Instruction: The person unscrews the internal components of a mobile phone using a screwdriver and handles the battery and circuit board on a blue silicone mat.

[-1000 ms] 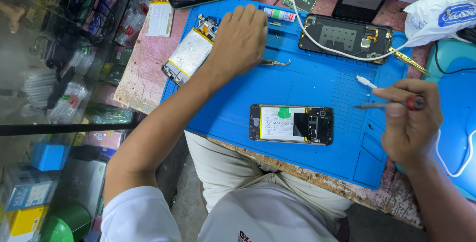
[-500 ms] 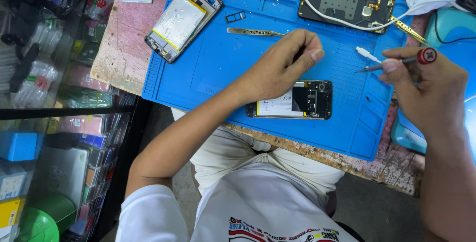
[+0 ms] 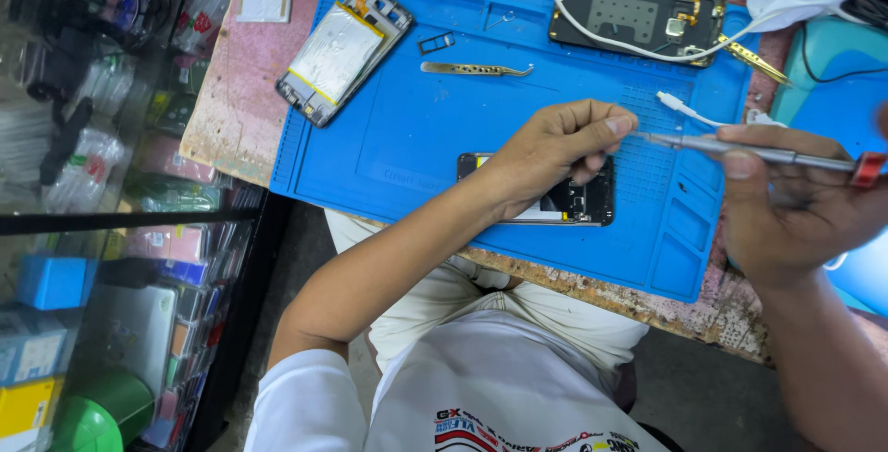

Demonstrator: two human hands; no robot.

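Observation:
My left hand (image 3: 555, 148) hovers over an opened phone (image 3: 585, 204) on the blue work mat (image 3: 407, 128). Its thumb and forefinger are pinched together against the tip of a thin metal screwdriver (image 3: 740, 148). Whether something tiny sits between those fingers is too small to see. My right hand (image 3: 795, 207) grips the screwdriver by its handle, which has a red end cap, and holds it nearly level above the mat's right side. The phone lies face down with its back off, partly hidden by my left hand.
A second opened phone with a silver battery (image 3: 340, 49) lies at the mat's far left. Gold tweezers (image 3: 476, 69) and a small SIM tray (image 3: 436, 42) lie beyond my left hand. A black back cover (image 3: 638, 17) with a white cable sits at the back. Glass shelves stand left.
My left hand came back from the far phone to the near opened one, then rose to pinch at the screwdriver tip. The right hand swung the screwdriver level toward it.

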